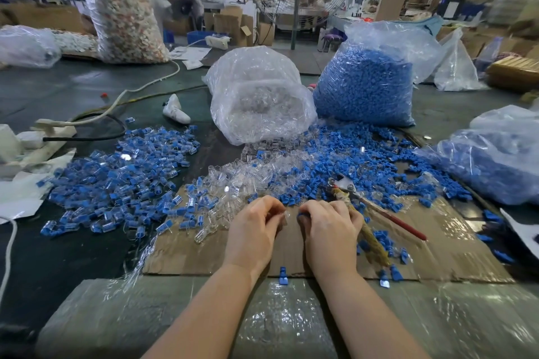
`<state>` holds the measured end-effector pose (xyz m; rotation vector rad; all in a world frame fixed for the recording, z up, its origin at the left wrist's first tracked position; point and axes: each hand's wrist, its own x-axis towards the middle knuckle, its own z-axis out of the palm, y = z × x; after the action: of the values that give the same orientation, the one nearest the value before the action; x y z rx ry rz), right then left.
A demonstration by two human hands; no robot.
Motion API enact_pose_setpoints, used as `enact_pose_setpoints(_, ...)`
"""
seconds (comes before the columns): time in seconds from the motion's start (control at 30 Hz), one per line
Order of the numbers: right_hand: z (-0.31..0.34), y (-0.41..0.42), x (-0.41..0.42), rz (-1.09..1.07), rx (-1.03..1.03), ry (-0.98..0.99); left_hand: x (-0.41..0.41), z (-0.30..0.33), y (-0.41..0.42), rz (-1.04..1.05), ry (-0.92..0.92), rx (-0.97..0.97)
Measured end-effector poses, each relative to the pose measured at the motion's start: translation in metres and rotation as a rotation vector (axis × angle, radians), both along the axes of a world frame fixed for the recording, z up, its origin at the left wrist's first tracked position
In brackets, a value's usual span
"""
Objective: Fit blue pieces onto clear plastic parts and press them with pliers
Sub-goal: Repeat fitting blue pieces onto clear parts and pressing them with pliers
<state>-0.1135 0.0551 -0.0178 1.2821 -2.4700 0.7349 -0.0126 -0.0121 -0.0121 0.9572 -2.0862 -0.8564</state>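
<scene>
1. Two hands are seen close together over the cardboard sheet (186,253), near the middle of the scene.
2. A clear plastic part (284,217) is pinched by the curled fingers of the left hand (256,230).
3. A blue piece (301,216) is pinched at the fingertips of the right hand (329,227), just beside the clear part.
4. The pliers (364,213) are held under the right palm, with one red handle and one wrapped handle sticking out to the right.
5. A pile of fitted parts (122,181) is spread at the left.
6. Loose clear parts (233,181) and loose blue pieces (350,160) are heaped farther away, in front of the clear bag (259,96) and the blue bag (364,84).
</scene>
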Motion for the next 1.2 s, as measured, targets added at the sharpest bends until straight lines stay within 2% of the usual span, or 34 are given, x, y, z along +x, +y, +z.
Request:
enact_pose_setpoints(0.1, 0.002, -0.001, -0.001, 0.006, 0.013, -0.006, 0.000, 0.000, 0.000, -0.012, 0.010, 0.020)
enact_pose_setpoints(0.23, 0.004, 0.000, 0.001, 0.000, -0.122, -0.023, -0.001, -0.001, -0.001, -0.023, 0.030, 0.028)
enact_pose_setpoints(0.33, 0.003, 0.002, 0.001, 0.060, -0.150, -0.028, -0.001, -0.002, -0.001, -0.023, 0.045, 0.042)
enact_pose_setpoints(0.47, 0.004, 0.006, 0.000, 0.183, -0.258, -0.155, 0.000, -0.002, -0.002, -0.025, 0.050, 0.058)
enact_pose_setpoints(0.63, 0.006, 0.010, -0.002, 0.276, -0.295, -0.252, 0.000, -0.002, -0.002, -0.018, 0.049, 0.094)
enact_pose_setpoints(1.2, 0.003, 0.010, -0.001, 0.308, -0.315, -0.189, 0.000, -0.004, -0.005, -0.077, 0.107, 0.139)
